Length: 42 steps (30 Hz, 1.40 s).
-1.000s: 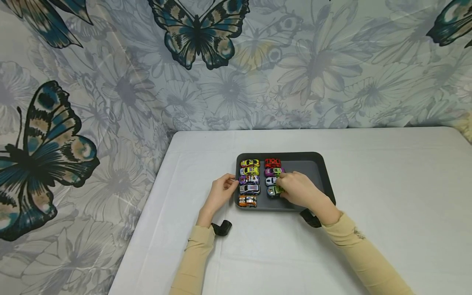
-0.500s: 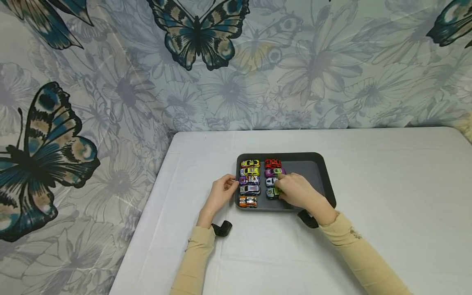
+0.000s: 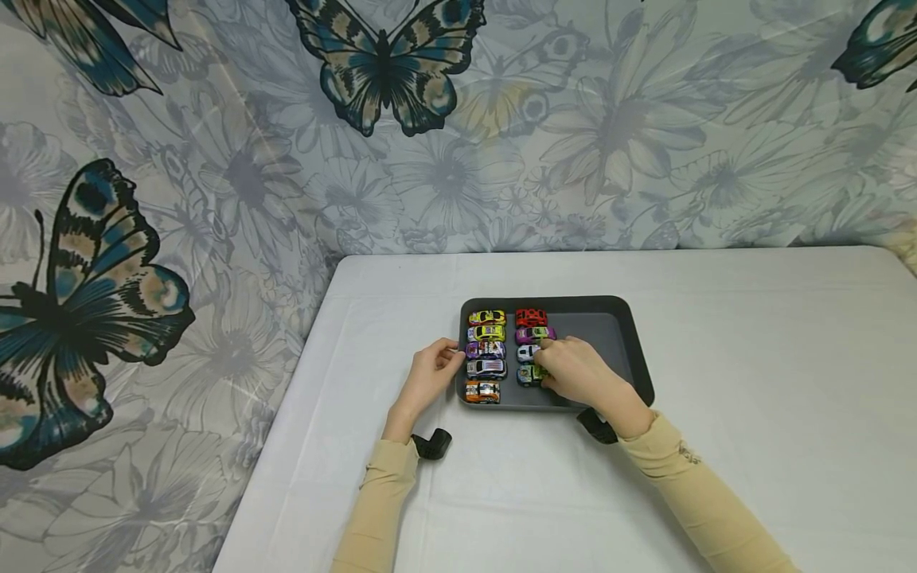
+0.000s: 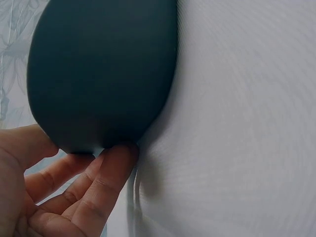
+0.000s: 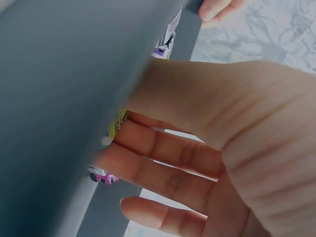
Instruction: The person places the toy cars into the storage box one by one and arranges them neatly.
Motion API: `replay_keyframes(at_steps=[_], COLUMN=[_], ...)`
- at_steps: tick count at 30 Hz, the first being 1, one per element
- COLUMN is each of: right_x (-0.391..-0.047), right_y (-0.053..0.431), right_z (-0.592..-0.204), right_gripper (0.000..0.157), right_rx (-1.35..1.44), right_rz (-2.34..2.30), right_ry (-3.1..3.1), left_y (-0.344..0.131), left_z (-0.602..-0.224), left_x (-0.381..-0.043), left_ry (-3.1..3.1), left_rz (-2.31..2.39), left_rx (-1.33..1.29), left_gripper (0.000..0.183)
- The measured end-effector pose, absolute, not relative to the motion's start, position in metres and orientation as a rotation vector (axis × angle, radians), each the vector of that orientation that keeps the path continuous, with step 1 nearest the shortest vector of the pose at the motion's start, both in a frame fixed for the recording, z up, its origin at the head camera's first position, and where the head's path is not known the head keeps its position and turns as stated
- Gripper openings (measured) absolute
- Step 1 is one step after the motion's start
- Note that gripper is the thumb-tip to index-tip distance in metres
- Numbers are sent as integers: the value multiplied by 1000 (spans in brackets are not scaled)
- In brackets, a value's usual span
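Observation:
A dark grey tray (image 3: 598,330) lies on the table with small toy cars in two columns. My left hand (image 3: 433,368) holds the tray's left rim; in the left wrist view, thumb and fingers meet the edge of the tray (image 4: 103,74). Over the right column, my right hand (image 3: 580,372) pinches the green-and-blue toy car (image 3: 528,376), the nearest of that column. Its fingers hide part of this car and of the white toy car (image 3: 526,352) just behind. The tray's wall blocks much of the right wrist view, where the right hand's fingers (image 5: 168,173) reach inside.
Behind the white car stand a purple-and-green car (image 3: 533,335) and a red car (image 3: 531,317). The left column runs from a yellow car (image 3: 486,317) to an orange car (image 3: 482,391). A white cloth covers the table (image 3: 774,382); butterfly-patterned fabric (image 3: 616,183) hangs behind.
My right hand has shifted slightly left, and the green-and-blue car has moved a little with it. My left hand stays at the tray's rim.

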State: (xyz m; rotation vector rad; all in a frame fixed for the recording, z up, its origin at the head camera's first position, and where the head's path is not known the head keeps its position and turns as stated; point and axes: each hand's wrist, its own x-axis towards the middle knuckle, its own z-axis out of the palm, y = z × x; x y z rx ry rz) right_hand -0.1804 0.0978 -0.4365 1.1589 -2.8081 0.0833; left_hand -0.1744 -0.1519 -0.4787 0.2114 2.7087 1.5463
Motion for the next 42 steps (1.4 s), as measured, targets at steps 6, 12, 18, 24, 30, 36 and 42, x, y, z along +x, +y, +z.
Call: replay_keyframes(at_steps=[6,12,18,24,30,36,42], right_x=[-179,-178,-177,-175,-175,-174,-175], right_y=[97,98,99,101,106,117,132], right_z=[-437,-436,-435,-434,-432,-429,-426], right_gripper=[26,26,26,26,24,22,20], right_rx=[1141,1134,1126,1117,1091,1085,1056], right_rz=[37,30,19,38,88,166,185], right_ry=[-2808,-2807,-2803,-2804,-2744,-2640,-2571], left_y=[-152,-151,-150,-149,-149,-151,-155], left_z=[-479,-478,-477,-477,-478,-481,-480], left_x=[-175,-174,-174,-175,-176,-178,-180], left_ry=[2705,2691,2682,2678,2686,2698,2737], left_rz=[1542,1552,1553,1557,1553,1516,1478], left_rx=[202,210,212,222,246,215,235], left_gripper=[21,21,21,21,21,21,21])
